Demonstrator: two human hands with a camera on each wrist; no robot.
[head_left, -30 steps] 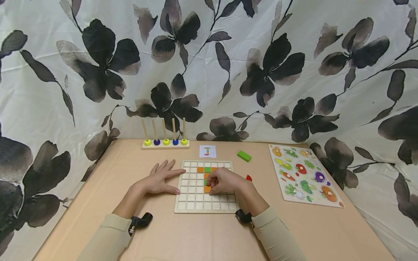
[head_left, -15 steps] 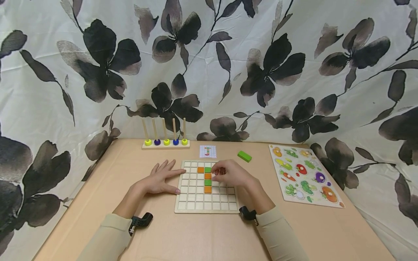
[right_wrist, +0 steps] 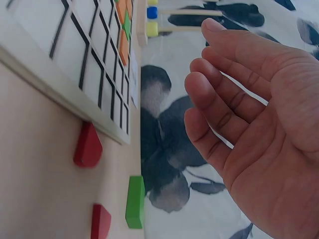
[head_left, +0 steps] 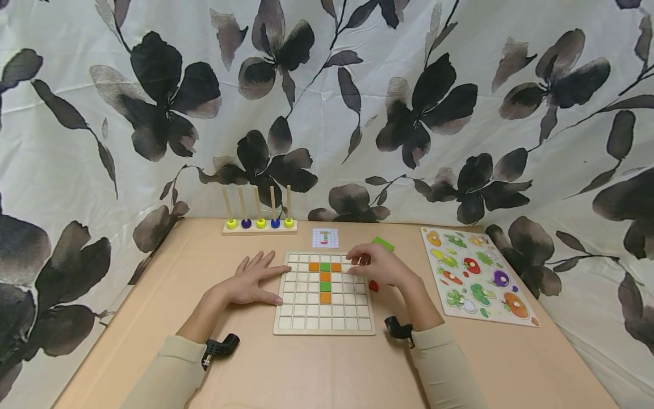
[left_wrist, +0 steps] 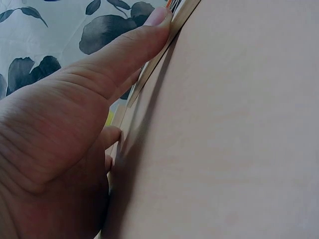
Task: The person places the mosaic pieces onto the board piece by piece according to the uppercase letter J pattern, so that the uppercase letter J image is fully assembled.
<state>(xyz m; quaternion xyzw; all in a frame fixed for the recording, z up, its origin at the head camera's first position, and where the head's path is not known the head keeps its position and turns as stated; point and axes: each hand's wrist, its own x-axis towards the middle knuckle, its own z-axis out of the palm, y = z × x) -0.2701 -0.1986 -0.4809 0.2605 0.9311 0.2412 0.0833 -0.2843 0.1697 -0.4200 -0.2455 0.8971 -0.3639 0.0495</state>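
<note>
Orange and green squares (head_left: pixel 325 287): six sit in cells of the white grid board (head_left: pixel 314 322), a bar of three with a stem of three under its middle; the bar lies at the far end, and the stem, the long axis, points back toward our side.
Grid board: flat on the bench (head_left: pixel 286 375), square as far as we can tell, so we give it no long axis.
Left hand (head_left: pixel 250 282): spread, thumb and index finger touching the board's left edge, gripping nothing we can see.
Right hand (head_left: pixel 382 264): fingers loosely bent near the board's right edge, nothing between them; our hands are well apart.
Red pieces (right_wrist: pixel 88 146): two on the bench, one just beside the board's edge (the other is cropped in the right wrist view).
Green block (head_left: pixel 385 242): beyond the board, long axis slanting from far left to near right.
Laying squares: we judge ourselves between placements, checking against the pattern card (head_left: pixel 325 237), too small to read fully; the next move seems to call for pinching up a loose piece.
</note>
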